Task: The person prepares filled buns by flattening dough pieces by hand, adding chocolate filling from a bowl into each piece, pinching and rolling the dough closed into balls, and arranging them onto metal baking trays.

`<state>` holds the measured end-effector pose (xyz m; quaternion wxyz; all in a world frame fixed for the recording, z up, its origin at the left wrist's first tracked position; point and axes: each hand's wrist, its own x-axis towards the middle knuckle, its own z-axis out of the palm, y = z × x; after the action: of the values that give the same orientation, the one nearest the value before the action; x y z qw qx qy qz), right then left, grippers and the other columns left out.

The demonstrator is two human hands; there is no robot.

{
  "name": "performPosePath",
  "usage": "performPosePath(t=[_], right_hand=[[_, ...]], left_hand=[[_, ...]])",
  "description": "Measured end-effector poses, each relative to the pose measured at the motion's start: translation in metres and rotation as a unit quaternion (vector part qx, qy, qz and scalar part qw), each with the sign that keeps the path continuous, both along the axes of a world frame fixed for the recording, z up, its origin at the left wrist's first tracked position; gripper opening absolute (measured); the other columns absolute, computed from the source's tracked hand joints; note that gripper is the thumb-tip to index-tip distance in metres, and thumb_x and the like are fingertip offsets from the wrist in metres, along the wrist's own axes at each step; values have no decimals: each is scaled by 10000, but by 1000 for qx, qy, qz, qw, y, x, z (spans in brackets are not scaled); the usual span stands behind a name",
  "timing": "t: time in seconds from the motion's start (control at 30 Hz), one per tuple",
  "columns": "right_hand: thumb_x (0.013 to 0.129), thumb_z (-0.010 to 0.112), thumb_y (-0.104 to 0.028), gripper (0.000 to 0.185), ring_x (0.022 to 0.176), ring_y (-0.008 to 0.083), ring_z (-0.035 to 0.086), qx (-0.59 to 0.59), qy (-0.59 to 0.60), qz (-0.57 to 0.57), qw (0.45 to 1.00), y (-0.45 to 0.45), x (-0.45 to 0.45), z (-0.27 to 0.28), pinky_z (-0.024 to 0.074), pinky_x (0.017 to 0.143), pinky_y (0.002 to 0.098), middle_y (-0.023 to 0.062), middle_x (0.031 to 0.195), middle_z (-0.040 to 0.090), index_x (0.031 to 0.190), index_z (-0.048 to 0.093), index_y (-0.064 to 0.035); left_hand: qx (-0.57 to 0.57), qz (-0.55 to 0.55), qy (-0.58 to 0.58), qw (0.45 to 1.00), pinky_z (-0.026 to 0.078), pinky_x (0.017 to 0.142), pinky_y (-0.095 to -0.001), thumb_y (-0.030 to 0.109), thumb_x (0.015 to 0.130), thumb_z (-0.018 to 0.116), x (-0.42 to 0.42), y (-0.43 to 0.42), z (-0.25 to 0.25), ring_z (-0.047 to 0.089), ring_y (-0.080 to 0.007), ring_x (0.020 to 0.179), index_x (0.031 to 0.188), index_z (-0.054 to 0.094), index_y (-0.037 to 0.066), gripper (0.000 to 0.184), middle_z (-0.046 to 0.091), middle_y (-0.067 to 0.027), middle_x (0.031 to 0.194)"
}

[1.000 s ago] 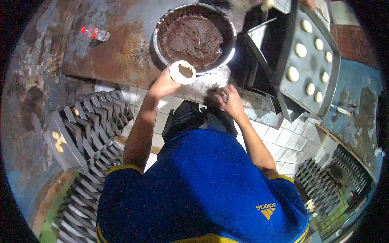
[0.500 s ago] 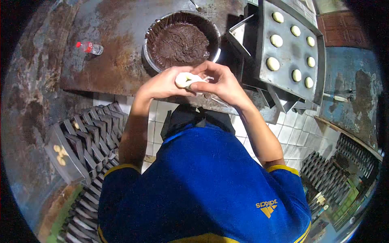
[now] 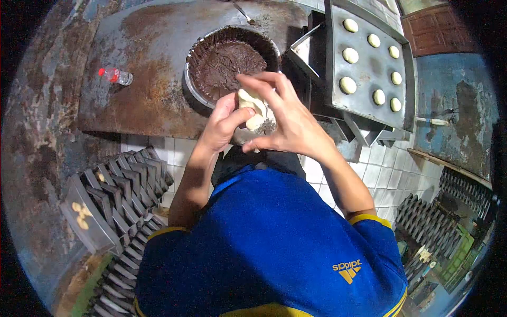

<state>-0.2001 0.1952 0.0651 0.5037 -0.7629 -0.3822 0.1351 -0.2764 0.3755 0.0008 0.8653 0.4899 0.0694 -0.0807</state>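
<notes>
A piece of pale, soft dough is pinched in my left hand, with the thumb pressed across it. The dough looks folded and uneven. My right hand curves around its right side, fingers and thumb spread apart; whether it touches the dough, I cannot tell. Just beyond my hands stands a round metal bowl with thick dark brown paste in it. My right fingers hide part of the bowl's near rim.
At the right, a metal tray with several round dough balls rests on stacked trays. A red-capped bottle lies on the worn table. A utensil lies behind the bowl. Low on the left, a tray holds small dough pieces.
My left hand has turned, tipping the dough more upright. My right hand has spread its fingers and thumb away from the dough. The view has shifted slightly.
</notes>
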Motion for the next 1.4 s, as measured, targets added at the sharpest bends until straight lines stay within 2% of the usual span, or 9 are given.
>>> performPosePath(t=[0.27,0.4,0.57,0.67,0.77,0.87,1.07,1.2,1.4], right_hand=[[801,870,-150,378,865,237,703,36,-4,-48,998,-3,21,-3,580,791,331,123,1000,686,1153,776,-46],[864,811,-83,240,814,207,699,49,27,-125,991,0,14,2,572,767,310,93,888,700,1103,814,-58],[878,836,-304,851,1062,282,656,-11,16,-77,997,-14,19,24,557,882,379,164,1332,575,1604,427,-129],[831,865,-319,698,1005,277,660,-17,-236,8,972,-18,32,12,566,855,383,154,1225,612,1444,617,-94],[861,834,-259,515,945,260,656,31,-148,-53,987,-25,28,-1,543,838,362,148,1064,633,1324,713,-69],[1003,702,-199,331,943,182,621,100,41,-140,984,-37,27,-7,513,846,336,92,966,632,1282,741,-24],[1025,699,-200,455,1152,124,642,323,524,-78,784,-74,22,8,553,975,309,35,1314,661,1435,590,-37],[960,741,-75,582,1051,130,677,427,461,-114,769,-108,22,-5,604,893,324,77,1257,674,1488,498,-48],[965,738,-92,321,1122,154,632,440,197,-290,827,-194,54,-11,510,1000,330,84,1224,691,1242,685,59]], left_hand=[[-184,-38,51,981,428,610,-216,155,956,612,8,11,17,540,-43,826,1448,440,82,527,610,-28,1117],[87,12,-48,995,396,594,-186,305,950,728,13,-5,21,522,-35,792,1439,439,86,609,582,-1,1051],[30,63,3,998,469,670,-190,166,977,678,23,-18,24,574,-29,843,1242,592,63,297,631,8,1055],[11,74,-5,997,381,542,-166,157,972,614,28,-31,26,534,-10,734,1241,562,95,281,611,8,1005],[-79,9,87,993,325,458,-181,248,1016,575,35,-34,49,481,-30,617,1313,477,115,340,577,-17,908],[-135,-3,39,990,327,466,-171,274,1031,621,41,-44,54,464,-28,594,1305,477,107,352,575,-10,882],[280,82,-86,953,485,627,-225,199,953,768,77,-80,87,587,-61,765,1154,568,19,336,667,-65,968],[169,93,-255,947,515,890,-282,63,883,675,110,-150,112,644,-140,922,1138,585,5,277,663,-66,995],[42,26,-259,965,536,918,-286,15,822,720,134,-273,119,672,-121,976,1102,571,31,318,661,-51,974]])
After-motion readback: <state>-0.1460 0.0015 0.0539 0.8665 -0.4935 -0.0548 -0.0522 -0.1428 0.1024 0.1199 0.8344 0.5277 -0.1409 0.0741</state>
